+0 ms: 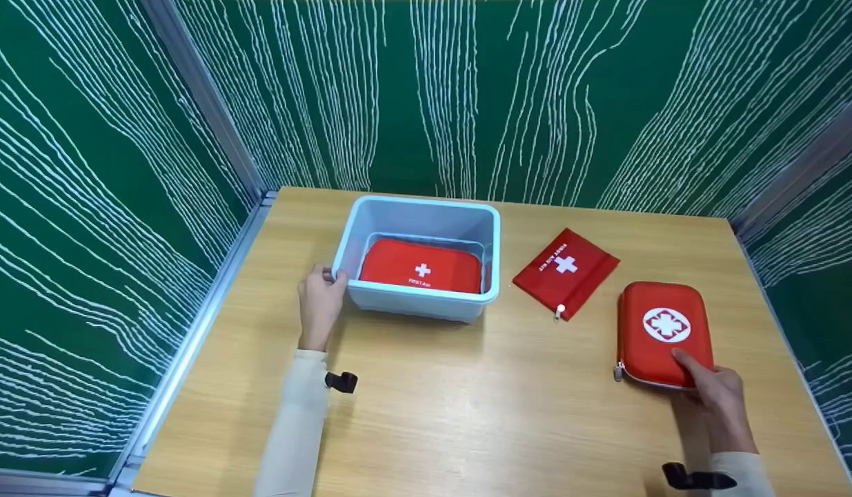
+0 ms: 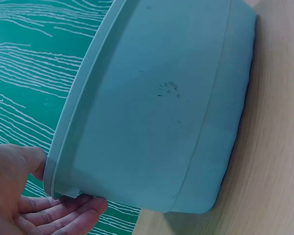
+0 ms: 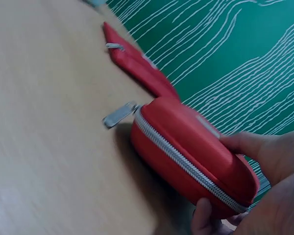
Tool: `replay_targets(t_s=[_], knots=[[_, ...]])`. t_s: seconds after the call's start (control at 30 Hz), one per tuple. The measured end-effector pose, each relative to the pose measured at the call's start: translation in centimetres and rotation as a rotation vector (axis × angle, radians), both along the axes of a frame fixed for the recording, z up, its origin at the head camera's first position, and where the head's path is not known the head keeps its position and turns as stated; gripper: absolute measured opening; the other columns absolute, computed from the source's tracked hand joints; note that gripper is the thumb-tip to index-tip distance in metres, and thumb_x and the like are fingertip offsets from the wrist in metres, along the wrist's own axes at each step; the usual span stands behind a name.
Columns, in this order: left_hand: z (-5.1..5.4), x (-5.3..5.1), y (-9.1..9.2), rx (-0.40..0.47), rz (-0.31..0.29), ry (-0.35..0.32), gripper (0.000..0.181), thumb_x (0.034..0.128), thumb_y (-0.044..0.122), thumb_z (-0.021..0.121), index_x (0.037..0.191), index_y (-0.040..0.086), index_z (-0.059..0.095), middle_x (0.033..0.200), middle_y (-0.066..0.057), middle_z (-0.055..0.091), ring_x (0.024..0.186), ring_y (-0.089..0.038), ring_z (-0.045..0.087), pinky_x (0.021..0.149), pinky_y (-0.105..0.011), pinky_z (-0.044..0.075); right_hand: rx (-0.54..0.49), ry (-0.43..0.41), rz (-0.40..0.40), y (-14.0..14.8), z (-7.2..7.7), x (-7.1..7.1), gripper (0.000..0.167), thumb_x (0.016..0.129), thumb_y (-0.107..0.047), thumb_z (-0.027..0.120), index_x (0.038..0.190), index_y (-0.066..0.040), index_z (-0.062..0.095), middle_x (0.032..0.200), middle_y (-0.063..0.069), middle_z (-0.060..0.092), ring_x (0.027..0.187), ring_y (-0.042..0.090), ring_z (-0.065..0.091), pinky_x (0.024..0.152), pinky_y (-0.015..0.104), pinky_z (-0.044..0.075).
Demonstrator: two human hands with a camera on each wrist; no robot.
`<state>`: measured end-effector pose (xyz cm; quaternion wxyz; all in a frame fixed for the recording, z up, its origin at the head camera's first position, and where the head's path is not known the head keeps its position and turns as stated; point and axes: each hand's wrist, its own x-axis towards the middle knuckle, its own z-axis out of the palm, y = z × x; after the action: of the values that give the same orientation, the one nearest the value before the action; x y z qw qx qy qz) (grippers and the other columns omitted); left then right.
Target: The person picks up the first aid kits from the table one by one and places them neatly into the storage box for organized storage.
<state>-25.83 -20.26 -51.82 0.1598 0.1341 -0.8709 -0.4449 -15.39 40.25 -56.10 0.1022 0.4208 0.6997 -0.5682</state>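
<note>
My left hand grips the near left corner of a light blue plastic bin, thumb and fingers on the rim. In the left wrist view the bin's scuffed wall fills most of the picture. Inside the bin lies a red first aid pouch with a white cross. On the right, my right hand holds a red hard-shell first aid case by its near right corner, thumb on top and fingers beneath. The case's zipper runs round its side and looks closed in the right wrist view.
A flat red zip pouch with a white cross lies on the wooden table, between bin and case. Green panels with white wavy lines stand behind and on both sides, with a metal frame at the left corner.
</note>
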Motion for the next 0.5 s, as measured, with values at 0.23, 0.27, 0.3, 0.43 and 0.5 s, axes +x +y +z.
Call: replay_targets(t_s=[0.23, 0.27, 0.3, 0.43, 0.5], knots=[[0.2, 0.0, 0.1, 0.005, 0.009, -0.028, 0.026, 0.0868, 0.021, 0.061, 0.100, -0.001, 0.066, 0.093, -0.015, 0.069, 0.087, -0.029, 0.064, 0.081, -0.041, 0.051, -0.112, 0.089, -0.134, 0.0, 1.6, 0.3, 0.113, 0.075, -0.055, 0.075, 0.156, -0.008, 0.012, 0.148, 0.016, 0.033, 0.079, 0.007, 0.058, 0.084, 0.028, 0.055], [0.2, 0.0, 0.1, 0.005, 0.008, -0.030, 0.026, 0.0870, 0.020, 0.061, 0.101, -0.001, 0.066, 0.093, -0.015, 0.069, 0.088, -0.029, 0.064, 0.081, -0.041, 0.051, -0.121, 0.093, -0.148, -0.1, 1.8, 0.3, 0.112, 0.075, -0.054, 0.075, 0.156, -0.010, 0.012, 0.152, 0.015, 0.030, 0.081, 0.007, 0.058, 0.088, 0.028, 0.054], [0.2, 0.0, 0.1, 0.007, 0.009, -0.034, 0.026, 0.0870, 0.021, 0.061, 0.101, -0.001, 0.066, 0.094, -0.016, 0.069, 0.088, -0.029, 0.064, 0.082, -0.041, 0.051, -0.130, 0.099, -0.163, -0.1, 2.0, 0.3, 0.110, 0.076, -0.053, 0.075, 0.156, -0.012, 0.013, 0.154, 0.014, 0.028, 0.082, 0.007, 0.058, 0.090, 0.029, 0.052], [0.3, 0.0, 0.2, 0.006, 0.011, -0.045, 0.026, 0.0877, 0.020, 0.060, 0.102, -0.001, 0.065, 0.095, -0.016, 0.068, 0.089, -0.029, 0.064, 0.082, -0.041, 0.051, -0.177, 0.126, -0.231, -0.3, 2.5, 0.2, 0.103, 0.073, -0.049, 0.078, 0.154, -0.021, 0.021, 0.158, 0.007, 0.027, 0.082, 0.006, 0.059, 0.092, 0.031, 0.049], [0.3, 0.0, 0.2, 0.005, 0.009, -0.045, 0.026, 0.0881, 0.020, 0.060, 0.102, -0.001, 0.065, 0.095, -0.016, 0.068, 0.089, -0.029, 0.064, 0.082, -0.041, 0.051, -0.198, 0.154, -0.257, -0.4, 2.8, 0.0, 0.102, 0.071, -0.047, 0.081, 0.152, -0.024, 0.023, 0.159, 0.005, 0.028, 0.076, 0.005, 0.061, 0.088, 0.032, 0.051]])
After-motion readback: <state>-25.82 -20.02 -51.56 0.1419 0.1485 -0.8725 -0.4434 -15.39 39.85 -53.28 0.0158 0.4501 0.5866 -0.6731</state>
